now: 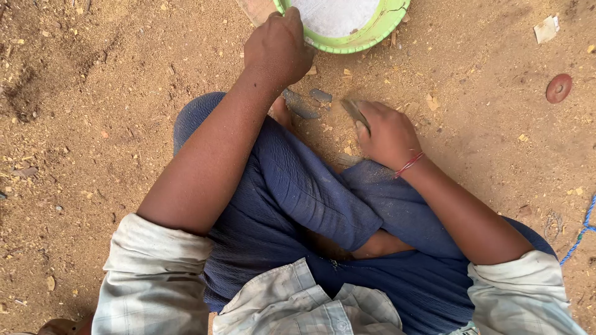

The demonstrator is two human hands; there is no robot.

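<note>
I sit cross-legged on sandy ground in dark blue trousers. My left hand (pixel 277 44) reaches forward and grips the near rim of a green bowl (pixel 372 30) that holds something white. My right hand (pixel 386 133), with a red thread at the wrist, is closed on a flat grey stone piece (pixel 354 110) pressed against the dirt. Two more flat grey pieces (pixel 310 104) lie on the ground between my hands, just past my foot.
A round reddish-brown disc (pixel 559 87) lies on the ground at the right. A blue rope (pixel 583 229) runs along the right edge. A scrap of pale paper (pixel 546 28) sits at the top right. Wood chips and small stones are scattered over the dirt.
</note>
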